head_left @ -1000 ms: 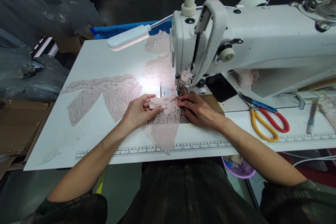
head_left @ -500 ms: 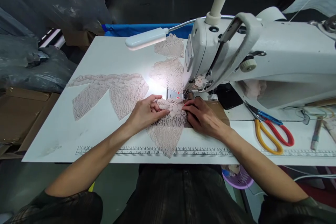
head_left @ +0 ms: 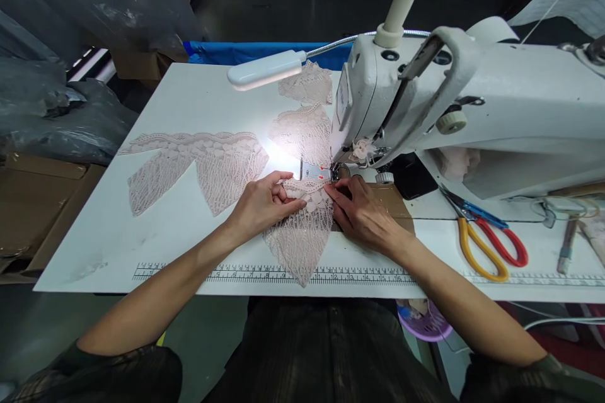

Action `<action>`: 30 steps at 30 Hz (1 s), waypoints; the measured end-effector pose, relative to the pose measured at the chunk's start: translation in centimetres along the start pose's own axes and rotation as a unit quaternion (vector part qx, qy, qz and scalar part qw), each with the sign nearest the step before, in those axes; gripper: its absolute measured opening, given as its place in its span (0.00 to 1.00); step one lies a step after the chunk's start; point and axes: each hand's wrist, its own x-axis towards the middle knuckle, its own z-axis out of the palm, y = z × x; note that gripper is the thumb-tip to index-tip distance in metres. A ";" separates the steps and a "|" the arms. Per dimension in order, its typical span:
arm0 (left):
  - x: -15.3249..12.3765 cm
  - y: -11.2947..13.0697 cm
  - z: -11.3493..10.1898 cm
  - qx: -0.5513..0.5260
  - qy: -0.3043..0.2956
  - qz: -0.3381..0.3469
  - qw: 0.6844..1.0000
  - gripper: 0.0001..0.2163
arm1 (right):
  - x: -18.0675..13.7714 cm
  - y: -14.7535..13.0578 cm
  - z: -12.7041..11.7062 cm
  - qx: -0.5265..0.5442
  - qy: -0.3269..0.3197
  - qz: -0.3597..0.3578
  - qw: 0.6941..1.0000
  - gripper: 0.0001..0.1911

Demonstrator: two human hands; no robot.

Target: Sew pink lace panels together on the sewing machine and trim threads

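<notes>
A pale pink lace piece (head_left: 302, 245) lies in front of the sewing machine (head_left: 363, 101), its pointed end reaching over the printed ruler toward me. My left hand (head_left: 267, 201) pinches the lace's upper left edge between thumb and fingers. At the upper right edge, close beside the presser foot (head_left: 336, 171), my right hand (head_left: 359, 211) has its fingertips closed on the same lace. Just behind the hands is the metal needle plate (head_left: 314, 171) with red marks. A second lace piece (head_left: 302, 132) lies flat behind the plate.
A joined lace strip (head_left: 231, 170) lies at the left, another lace piece (head_left: 306, 83) at the back. A lit lamp (head_left: 267, 70) hangs over the table. To the right are scissors (head_left: 482, 245), a black phone-like object (head_left: 413, 175) and brown cardboard (head_left: 394, 201).
My right hand's fingertips have shifted slightly left onto the lace's upper edge. My left hand keeps its pinch in nearly the same place. The view has shifted a little.
</notes>
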 end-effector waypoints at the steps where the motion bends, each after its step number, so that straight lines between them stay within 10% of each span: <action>1: 0.0 0.0 0.0 0.002 -0.001 -0.001 1.000 0.29 | 0.0 0.0 0.0 0.000 0.000 -0.001 1.000 0.20; 30: 0.2 0.7 0.1 -0.081 -0.011 -0.070 0.994 0.31 | -0.6 2.8 -1.6 0.167 0.041 0.021 0.985 0.20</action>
